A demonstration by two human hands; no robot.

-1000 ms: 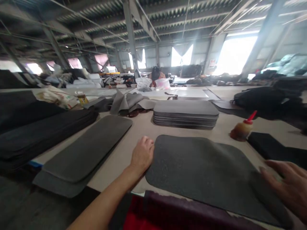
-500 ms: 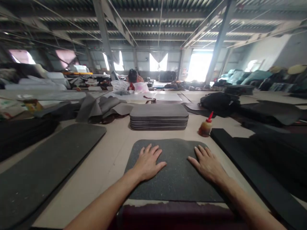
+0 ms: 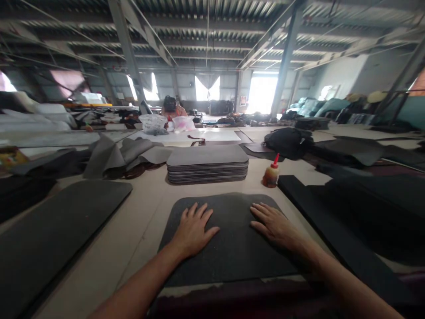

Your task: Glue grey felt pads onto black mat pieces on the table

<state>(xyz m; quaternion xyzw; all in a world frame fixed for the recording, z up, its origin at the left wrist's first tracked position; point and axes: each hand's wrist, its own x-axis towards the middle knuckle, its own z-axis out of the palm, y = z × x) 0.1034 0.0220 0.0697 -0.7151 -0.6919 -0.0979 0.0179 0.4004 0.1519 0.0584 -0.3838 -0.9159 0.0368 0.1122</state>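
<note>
A dark grey sheet [image 3: 232,248] with rounded corners lies flat on the table before me. My left hand [image 3: 192,228] rests on its left part, palm down with the fingers spread. On the right part lies my right hand [image 3: 274,223], also palm down, fingers stretched out and pointing inward. Neither hand grips anything. Just beyond the sheet sits a neat stack of grey rounded panels [image 3: 207,164]. To the right of that stack stands a squeeze bottle [image 3: 271,175] with a red nozzle and brownish contents.
Another dark rounded sheet stack [image 3: 66,235] lies at the left. Black material [image 3: 358,212] covers the right side. Crumpled grey pieces [image 3: 122,153] and a black bundle [image 3: 287,141] lie farther back. A person [image 3: 172,107] is at the far tables, behind plastic bags [image 3: 152,124].
The view has turned slightly right, so things appear shifted left. My right hand has slid inward on the sheet with its fingers closer together; my left hand stays spread in place.
</note>
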